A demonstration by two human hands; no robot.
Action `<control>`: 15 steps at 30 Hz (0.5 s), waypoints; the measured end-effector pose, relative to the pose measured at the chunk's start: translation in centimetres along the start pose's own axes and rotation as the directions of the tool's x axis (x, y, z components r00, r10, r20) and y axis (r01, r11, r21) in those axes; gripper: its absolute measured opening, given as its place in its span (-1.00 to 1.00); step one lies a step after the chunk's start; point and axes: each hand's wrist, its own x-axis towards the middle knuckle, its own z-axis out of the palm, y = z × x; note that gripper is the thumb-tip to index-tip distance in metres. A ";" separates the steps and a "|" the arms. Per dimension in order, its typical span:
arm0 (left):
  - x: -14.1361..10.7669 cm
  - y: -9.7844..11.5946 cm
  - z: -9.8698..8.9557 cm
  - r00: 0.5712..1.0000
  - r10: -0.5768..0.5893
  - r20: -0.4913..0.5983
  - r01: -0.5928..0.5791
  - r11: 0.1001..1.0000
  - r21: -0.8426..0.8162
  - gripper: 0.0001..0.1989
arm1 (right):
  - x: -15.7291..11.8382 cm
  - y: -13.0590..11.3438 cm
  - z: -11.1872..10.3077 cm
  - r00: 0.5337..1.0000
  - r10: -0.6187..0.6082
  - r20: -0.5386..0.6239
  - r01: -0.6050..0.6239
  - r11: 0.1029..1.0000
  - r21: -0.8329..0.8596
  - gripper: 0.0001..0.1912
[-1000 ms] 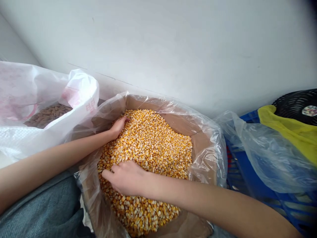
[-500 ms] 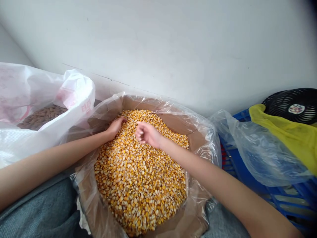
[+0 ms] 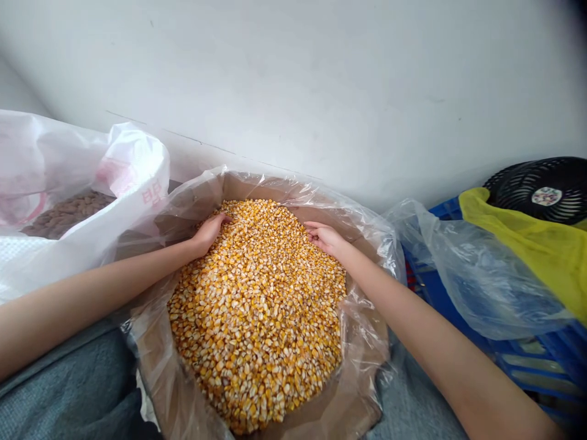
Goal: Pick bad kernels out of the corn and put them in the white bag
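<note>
Right hand [image 3: 326,238] has swung outward to one o'clock. Inside the lined box [image 3: 355,231], the corn heap [image 3: 261,305], running twelve-to-six, lies between it and the equally near left hand [image 3: 208,235] at eleven; right fingers slightly apart, left's unclear.

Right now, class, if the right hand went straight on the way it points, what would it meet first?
Most likely the heaped yellow and white corn kernels, whose edge lies by the fingertips of the right hand, though depth is unclear.
</note>
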 end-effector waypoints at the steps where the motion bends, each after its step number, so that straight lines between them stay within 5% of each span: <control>1: 0.0 0.1 0.0 1.000 -0.001 -0.002 0.001 1.000 -0.001 -0.67 | 0.1 0.1 0.3 1.000 -0.006 0.002 0.005 1.000 0.013 -0.64; 6: -0.3 0.4 0.0 1.000 -0.019 -0.004 0.019 1.000 -0.006 -0.67 | 1.4 1.0 1.5 0.992 -0.124 -0.002 0.123 0.988 -0.091 -0.63; 11: -0.3 0.4 0.1 1.000 -0.017 -0.006 0.017 1.000 -0.010 -0.66 | 3.1 2.1 0.9 0.924 -0.376 0.070 0.366 0.815 -0.449 -0.55; 15: -0.3 0.3 0.1 1.000 -0.003 -0.002 0.003 1.000 -0.006 -0.67 | 4.4 2.5 0.8 0.908 -0.414 0.059 0.376 0.744 -0.552 -0.56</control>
